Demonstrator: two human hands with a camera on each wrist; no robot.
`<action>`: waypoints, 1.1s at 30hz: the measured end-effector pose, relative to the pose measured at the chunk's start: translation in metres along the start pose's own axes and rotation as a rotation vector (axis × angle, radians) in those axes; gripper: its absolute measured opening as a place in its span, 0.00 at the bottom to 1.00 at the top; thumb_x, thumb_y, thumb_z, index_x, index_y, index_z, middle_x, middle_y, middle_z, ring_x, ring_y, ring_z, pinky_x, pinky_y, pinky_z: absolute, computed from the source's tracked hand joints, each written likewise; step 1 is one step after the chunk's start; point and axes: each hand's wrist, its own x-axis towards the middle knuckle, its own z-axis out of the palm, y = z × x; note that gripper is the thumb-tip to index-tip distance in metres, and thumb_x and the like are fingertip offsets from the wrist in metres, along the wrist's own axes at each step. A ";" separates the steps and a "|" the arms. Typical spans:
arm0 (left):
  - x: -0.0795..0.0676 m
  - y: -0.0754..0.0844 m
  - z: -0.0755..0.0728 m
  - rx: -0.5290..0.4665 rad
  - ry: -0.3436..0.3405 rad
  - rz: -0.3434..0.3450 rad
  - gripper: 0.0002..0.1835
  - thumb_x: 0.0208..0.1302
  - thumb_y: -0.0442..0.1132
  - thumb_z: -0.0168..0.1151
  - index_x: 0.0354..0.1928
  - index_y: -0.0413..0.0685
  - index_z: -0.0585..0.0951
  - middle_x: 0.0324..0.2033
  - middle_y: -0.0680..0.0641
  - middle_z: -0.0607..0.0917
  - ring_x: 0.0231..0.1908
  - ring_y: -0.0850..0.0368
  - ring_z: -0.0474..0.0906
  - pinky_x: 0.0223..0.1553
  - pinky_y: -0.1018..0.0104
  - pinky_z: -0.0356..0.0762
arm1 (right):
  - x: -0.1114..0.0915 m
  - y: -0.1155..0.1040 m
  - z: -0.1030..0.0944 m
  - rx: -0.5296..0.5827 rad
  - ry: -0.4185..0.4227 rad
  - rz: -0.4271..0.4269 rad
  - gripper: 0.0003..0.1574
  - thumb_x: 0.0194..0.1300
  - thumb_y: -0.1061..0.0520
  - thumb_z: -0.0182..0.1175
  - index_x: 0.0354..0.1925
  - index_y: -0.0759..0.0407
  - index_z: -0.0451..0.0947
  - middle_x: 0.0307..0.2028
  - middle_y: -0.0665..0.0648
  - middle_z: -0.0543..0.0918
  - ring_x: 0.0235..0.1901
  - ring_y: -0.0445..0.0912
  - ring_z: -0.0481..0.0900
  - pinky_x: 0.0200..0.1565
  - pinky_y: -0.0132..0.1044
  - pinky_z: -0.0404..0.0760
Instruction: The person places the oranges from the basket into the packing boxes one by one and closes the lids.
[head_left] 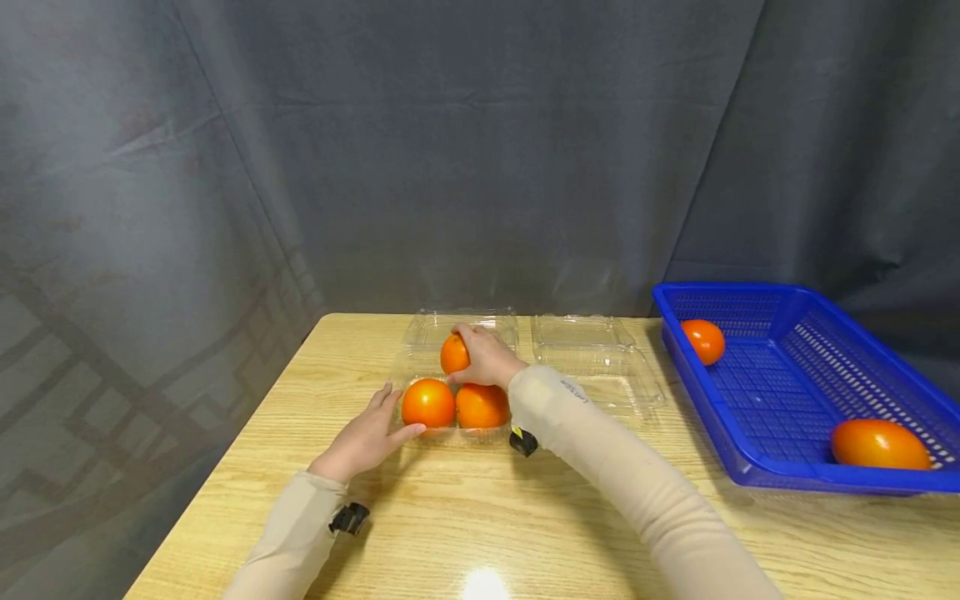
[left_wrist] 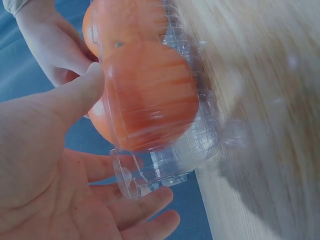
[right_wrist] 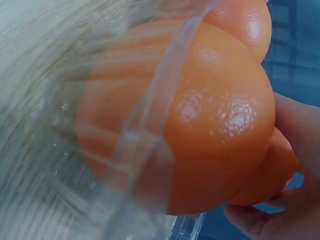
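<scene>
A clear plastic clamshell box (head_left: 491, 433) lies on the table with two oranges side by side in its front, a left orange (head_left: 428, 403) and a right orange (head_left: 482, 407). Behind these, my right hand (head_left: 487, 357) grips a third orange (head_left: 454, 354) from above, over the box's rear part. My left hand (head_left: 367, 437) rests at the box's left front corner, fingers fairly straight and thumb along the front rim. In the left wrist view, ribbed clear wall covers the near orange (left_wrist: 155, 100). The right wrist view shows my right fingers (right_wrist: 255, 220) around the held orange (right_wrist: 267, 175).
A second clear clamshell box (head_left: 607, 367) stands with its lid up, right of the first. Farther right, a blue plastic basket (head_left: 780, 392) holds an orange (head_left: 703, 342) at its left wall and another orange (head_left: 881, 443) near its front. A grey curtain (head_left: 480, 167) hangs behind the table.
</scene>
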 end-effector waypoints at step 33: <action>0.002 -0.001 0.003 -0.041 0.054 0.047 0.44 0.61 0.53 0.56 0.66 0.28 0.50 0.65 0.28 0.56 0.62 0.35 0.62 0.60 0.44 0.63 | -0.004 -0.009 0.004 -0.081 -0.219 0.029 0.45 0.56 0.49 0.63 0.67 0.54 0.56 0.62 0.61 0.68 0.60 0.54 0.66 0.61 0.47 0.66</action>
